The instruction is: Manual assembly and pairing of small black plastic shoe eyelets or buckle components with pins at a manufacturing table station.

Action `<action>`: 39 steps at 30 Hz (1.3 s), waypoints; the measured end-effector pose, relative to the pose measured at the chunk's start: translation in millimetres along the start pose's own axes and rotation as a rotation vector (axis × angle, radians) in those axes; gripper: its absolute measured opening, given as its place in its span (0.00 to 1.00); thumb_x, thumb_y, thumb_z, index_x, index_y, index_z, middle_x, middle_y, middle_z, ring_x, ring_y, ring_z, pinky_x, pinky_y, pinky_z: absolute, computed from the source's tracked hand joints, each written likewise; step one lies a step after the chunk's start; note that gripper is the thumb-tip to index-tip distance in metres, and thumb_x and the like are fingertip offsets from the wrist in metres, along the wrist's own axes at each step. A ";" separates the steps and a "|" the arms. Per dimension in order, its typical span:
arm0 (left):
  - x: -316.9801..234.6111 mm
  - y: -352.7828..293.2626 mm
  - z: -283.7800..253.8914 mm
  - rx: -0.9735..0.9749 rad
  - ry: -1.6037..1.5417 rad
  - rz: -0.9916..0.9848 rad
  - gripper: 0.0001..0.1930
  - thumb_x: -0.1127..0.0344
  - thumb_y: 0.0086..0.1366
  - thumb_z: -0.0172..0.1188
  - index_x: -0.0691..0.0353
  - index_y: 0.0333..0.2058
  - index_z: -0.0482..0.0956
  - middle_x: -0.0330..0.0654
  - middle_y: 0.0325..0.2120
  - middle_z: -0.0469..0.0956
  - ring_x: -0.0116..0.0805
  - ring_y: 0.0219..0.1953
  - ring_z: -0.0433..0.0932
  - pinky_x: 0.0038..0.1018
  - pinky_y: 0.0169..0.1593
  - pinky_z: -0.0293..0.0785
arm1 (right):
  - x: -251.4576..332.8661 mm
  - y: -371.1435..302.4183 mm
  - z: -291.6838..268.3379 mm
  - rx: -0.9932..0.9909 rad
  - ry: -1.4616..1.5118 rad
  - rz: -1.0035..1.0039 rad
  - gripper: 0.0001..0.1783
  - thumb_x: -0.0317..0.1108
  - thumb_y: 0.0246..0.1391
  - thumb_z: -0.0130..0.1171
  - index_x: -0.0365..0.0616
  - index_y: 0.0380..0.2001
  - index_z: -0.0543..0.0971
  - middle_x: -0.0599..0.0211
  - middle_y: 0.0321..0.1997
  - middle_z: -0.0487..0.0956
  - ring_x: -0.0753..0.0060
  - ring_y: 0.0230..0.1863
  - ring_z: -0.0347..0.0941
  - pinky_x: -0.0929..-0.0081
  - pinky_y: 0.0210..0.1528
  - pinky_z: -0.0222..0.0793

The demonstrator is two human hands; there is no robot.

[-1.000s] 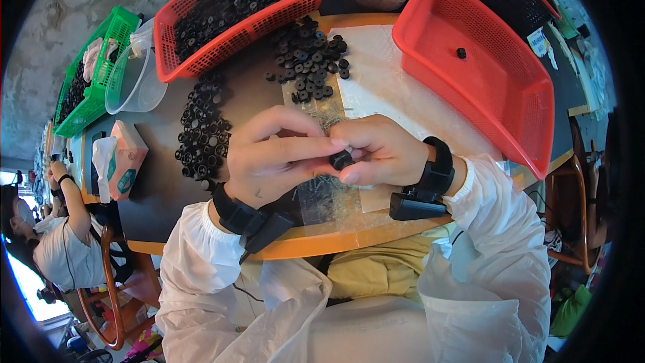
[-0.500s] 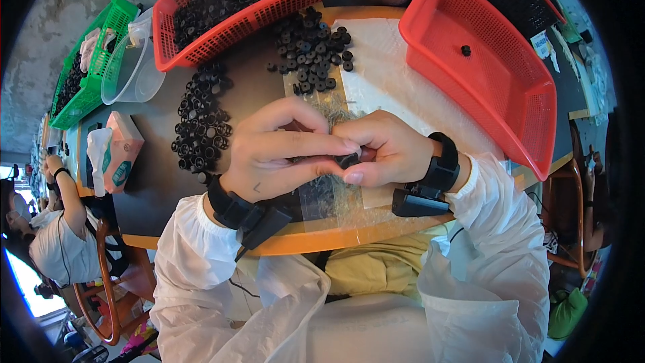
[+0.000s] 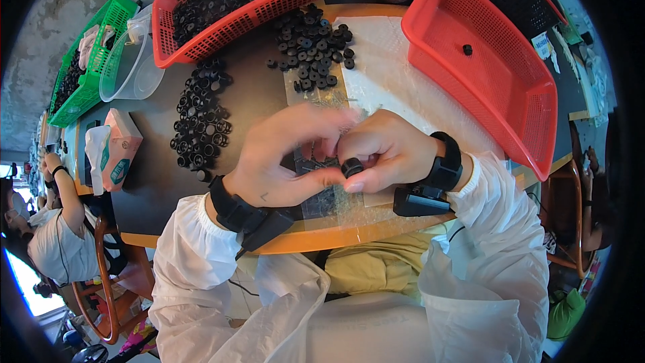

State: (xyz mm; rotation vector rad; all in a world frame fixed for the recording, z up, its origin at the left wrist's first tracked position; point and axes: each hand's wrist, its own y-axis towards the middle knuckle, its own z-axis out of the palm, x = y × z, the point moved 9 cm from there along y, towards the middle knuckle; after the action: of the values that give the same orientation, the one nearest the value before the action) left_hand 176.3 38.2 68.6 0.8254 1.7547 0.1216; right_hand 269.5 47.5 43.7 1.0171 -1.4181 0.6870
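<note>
Black cap is gripped between the thumb and bent fingers of the right hand, above the near part of the counter, roughly midway between left and right. The left hand has its thumb and fingers spread apart, the fingertips blurred; its thumb tip lies right by the cap, but whether it touches cannot be told. From here the likeliest trouble is a dropped cap: it is small, seems held by the right hand alone, and a knock from the left thumb or a loosened pinch could send it down among the thin clear bits scattered below. If it rolled left, it could be lost among the black rings, or, farther off, among the black discs, since all are alike in colour. As for its looks, the cap is short, round and dark, with a slight shine, and sits tilted; the fingers hide much of it, so its inside cannot be made out.
</note>
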 end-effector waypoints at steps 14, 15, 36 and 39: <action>-6.2 5.9 1.9 -0.026 0.018 0.085 0.31 0.62 0.48 0.75 0.57 0.52 0.76 0.37 0.29 0.76 0.28 0.26 0.73 0.23 0.30 0.70 | 21.9 -5.8 -7.2 -0.143 -0.381 -0.380 0.14 0.44 0.52 0.64 0.44 0.30 0.78 0.65 0.23 0.73 0.63 0.22 0.70 0.69 0.24 0.62; -7.0 2.5 1.5 0.003 0.030 0.071 0.31 0.61 0.48 0.75 0.59 0.51 0.76 0.38 0.30 0.76 0.29 0.26 0.74 0.24 0.30 0.70 | 26.3 -5.0 -2.5 -0.139 -0.437 -0.475 0.15 0.44 0.50 0.64 0.46 0.36 0.80 0.66 0.26 0.75 0.59 0.25 0.72 0.67 0.27 0.65; 13.7 8.9 -45.5 -0.322 0.562 -0.122 0.09 0.80 0.52 0.59 0.59 0.31 0.79 0.40 0.32 0.70 0.37 0.37 0.72 0.29 0.43 0.69 | 55.9 -13.9 -52.8 -0.648 -1.406 -0.062 0.22 0.23 0.42 0.58 0.44 0.45 0.77 0.63 0.46 0.73 0.58 0.46 0.71 0.65 0.48 0.69; 8.9 8.0 -34.6 -0.182 0.708 -0.069 0.09 0.79 0.51 0.62 0.57 0.31 0.81 0.38 0.29 0.71 0.38 0.35 0.72 0.30 0.41 0.69 | 18.8 -9.0 -61.5 -0.529 -1.220 -0.010 0.18 0.25 0.47 0.57 0.42 0.45 0.76 0.61 0.42 0.75 0.56 0.45 0.71 0.64 0.47 0.69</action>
State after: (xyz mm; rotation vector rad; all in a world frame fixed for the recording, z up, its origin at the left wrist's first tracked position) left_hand 148.6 60.4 77.6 0.6206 2.3836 0.5756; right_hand 307.5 94.1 68.5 1.0154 -2.4358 -0.4614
